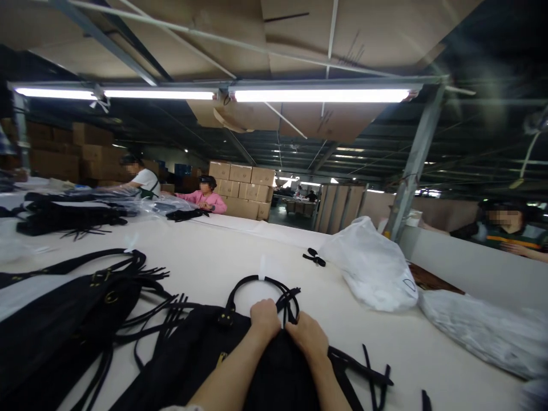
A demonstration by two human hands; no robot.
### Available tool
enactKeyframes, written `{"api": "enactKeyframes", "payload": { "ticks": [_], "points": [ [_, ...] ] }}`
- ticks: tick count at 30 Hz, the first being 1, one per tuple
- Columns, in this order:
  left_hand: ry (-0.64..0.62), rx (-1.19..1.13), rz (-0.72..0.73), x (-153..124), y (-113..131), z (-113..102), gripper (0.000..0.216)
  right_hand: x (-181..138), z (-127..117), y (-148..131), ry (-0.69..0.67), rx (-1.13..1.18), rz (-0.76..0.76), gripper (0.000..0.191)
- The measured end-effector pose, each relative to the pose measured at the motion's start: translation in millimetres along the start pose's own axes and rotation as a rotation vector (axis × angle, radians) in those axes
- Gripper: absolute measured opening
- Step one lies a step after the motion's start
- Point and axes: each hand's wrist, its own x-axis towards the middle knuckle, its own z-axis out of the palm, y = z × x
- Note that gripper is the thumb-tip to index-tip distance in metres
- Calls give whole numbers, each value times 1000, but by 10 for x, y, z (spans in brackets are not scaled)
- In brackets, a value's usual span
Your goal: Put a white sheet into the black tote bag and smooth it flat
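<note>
Two of my hands, left hand (pixel 264 319) and right hand (pixel 309 337), are closed on the top edge of the black fringed handbag (pixel 240 359) lying on the white counter (pixel 240 257) before me, another handbag (pixel 64 319) lying finished-looking at my left.

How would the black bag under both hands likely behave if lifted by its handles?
The black bag would probably sag, since its body lies flat and creased on the table. Its loose fringe strips would likely dangle. The looped handles hold an arch, so they seem somewhat stiffer.
</note>
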Motion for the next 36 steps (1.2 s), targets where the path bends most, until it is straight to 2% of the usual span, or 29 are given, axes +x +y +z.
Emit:
{"api": "enactKeyframes", "payload": {
  "ticks": [4,7,11,15,18,20,23,26,28,31,33,36],
  "points": [
    [56,-103,-9,18,-77,37,28,97,44,68,17,233,-24,14],
    [73,-242,26,43,-173,4,25,105,0,101,-10,487,-78,25],
    [42,-465,197,79,-209,-24,20,68,-71,125,-84,766,-122,36],
    [-8,-625,413,56,-134,-19,24,43,-93,144,-205,973,-104,25],
    [-47,-661,511,11,-92,9,32,28,-96,127,-276,1096,-116,13],
    [-58,-647,536,-17,-81,31,33,28,-85,104,-279,1175,-113,20],
    [-46,-584,539,-46,-70,48,31,75,-31,103,-88,1160,-68,37],
    [10,-493,500,-50,-78,-2,26,171,21,202,146,1057,26,44],
    [87,-420,411,-25,-134,-91,25,217,16,305,276,974,104,48],
    [190,-300,202,41,-315,-259,24,199,-44,378,427,810,172,59],
    [192,-232,77,76,-453,-328,23,139,-88,300,544,613,118,65],
    [142,-183,-29,83,-563,-303,29,40,-122,25,721,216,-120,59]
  ]
}}
